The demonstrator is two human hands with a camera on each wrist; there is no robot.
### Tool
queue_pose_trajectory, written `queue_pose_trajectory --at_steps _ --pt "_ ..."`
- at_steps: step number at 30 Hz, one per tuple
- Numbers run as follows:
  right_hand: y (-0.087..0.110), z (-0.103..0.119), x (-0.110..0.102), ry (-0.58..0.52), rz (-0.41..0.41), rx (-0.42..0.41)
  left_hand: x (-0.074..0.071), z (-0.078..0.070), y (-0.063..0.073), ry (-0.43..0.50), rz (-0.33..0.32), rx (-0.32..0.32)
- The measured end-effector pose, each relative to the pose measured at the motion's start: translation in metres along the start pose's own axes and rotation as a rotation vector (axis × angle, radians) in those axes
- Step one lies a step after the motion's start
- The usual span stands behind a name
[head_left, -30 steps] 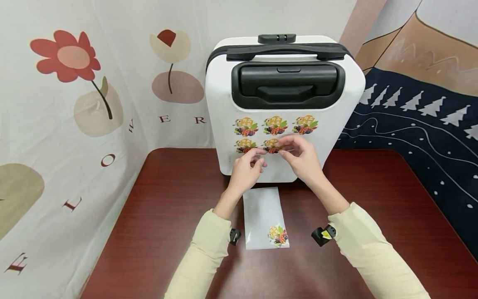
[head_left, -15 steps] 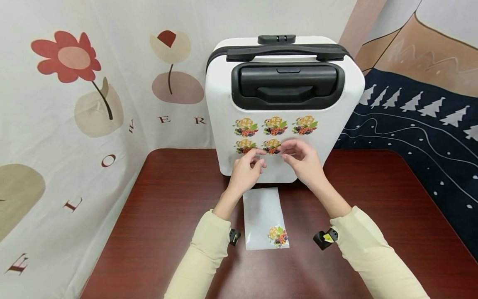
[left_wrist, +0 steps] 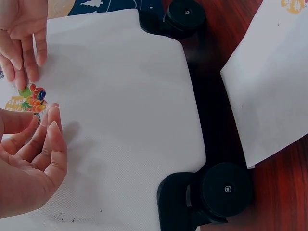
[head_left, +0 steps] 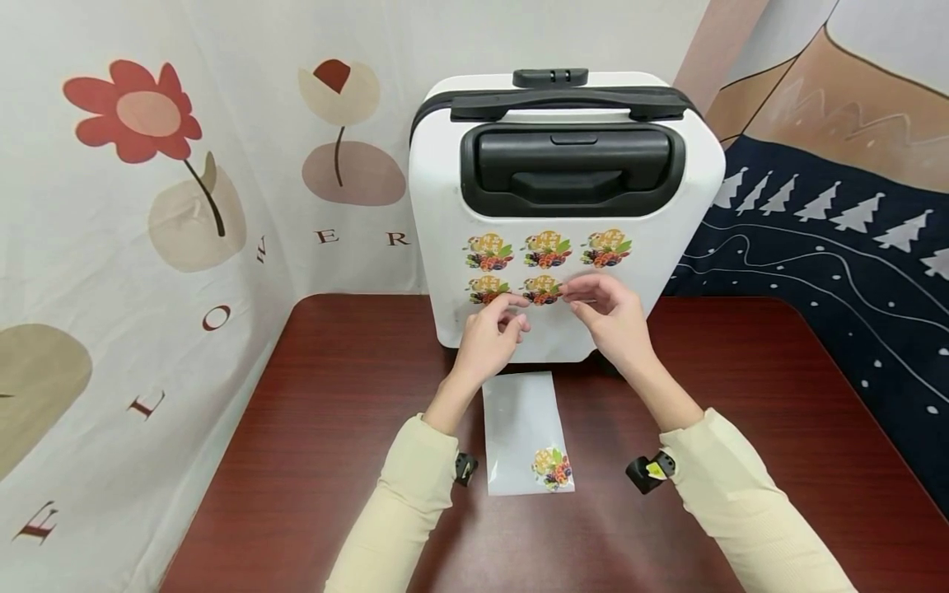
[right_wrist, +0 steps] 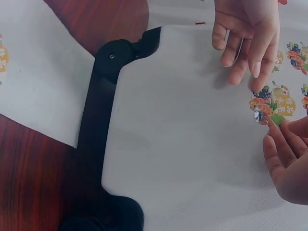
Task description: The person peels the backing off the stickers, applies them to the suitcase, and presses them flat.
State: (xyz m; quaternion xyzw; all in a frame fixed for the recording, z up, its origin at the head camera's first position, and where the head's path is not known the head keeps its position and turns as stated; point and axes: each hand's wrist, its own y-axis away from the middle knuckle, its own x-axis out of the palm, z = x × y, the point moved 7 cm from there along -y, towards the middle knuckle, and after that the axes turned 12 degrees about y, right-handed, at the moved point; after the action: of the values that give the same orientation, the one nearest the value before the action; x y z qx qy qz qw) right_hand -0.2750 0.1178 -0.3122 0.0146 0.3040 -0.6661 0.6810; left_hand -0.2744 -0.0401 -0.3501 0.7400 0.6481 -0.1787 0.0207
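A white suitcase (head_left: pixel 437 189) stands upright with two rows of fruit stickers on its face. My left hand (head_left: pixel 485 339) touches the left edge of the lower middle sticker (head_left: pixel 541 288) with a fairly straight index finger, its other fingers loosely bent. My right hand (head_left: pixel 614 321) has its fingertips right at that sticker's right edge, thumb held apart from the index finger. In the left wrist view, the sticker (left_wrist: pixel 34 98) lies flat on the suitcase between both hands. The right wrist view shows the same fruit sticker (right_wrist: pixel 263 103) beside the right fingertips (right_wrist: pixel 272 126).
A white backing sheet (head_left: pixel 519 412) lies on the dark red table (head_left: pixel 334 395) before the suitcase, with one fruit sticker (head_left: pixel 552 468) at its lower right corner. Black suitcase wheels (left_wrist: pixel 227 188) show at the base. Printed cloth (head_left: pixel 356 255) hangs behind.
My right hand has shifted slightly right along the sticker, from over its right part to its edge, uncovering more of it. The left hand has stayed in place.
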Motion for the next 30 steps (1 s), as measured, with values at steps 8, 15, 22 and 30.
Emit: queue_pose_trajectory --at_steps 8,15,22,30 --pt "0.0 -0.001 0.0 0.0 0.005 -0.015 0.0 0.0 0.0 -0.001 0.011 0.003" --pt "0.0 -0.001 0.0 0.005 0.013 -0.015 0.0 0.0 0.001 0.006 0.019 -0.002" --pt "0.001 -0.005 0.001 0.024 0.018 -0.003 0.0 0.004 0.003 0.014 0.031 -0.02" --pt "0.009 -0.017 0.005 0.044 0.051 0.029 -0.001 0.013 0.007 0.014 0.026 -0.034"
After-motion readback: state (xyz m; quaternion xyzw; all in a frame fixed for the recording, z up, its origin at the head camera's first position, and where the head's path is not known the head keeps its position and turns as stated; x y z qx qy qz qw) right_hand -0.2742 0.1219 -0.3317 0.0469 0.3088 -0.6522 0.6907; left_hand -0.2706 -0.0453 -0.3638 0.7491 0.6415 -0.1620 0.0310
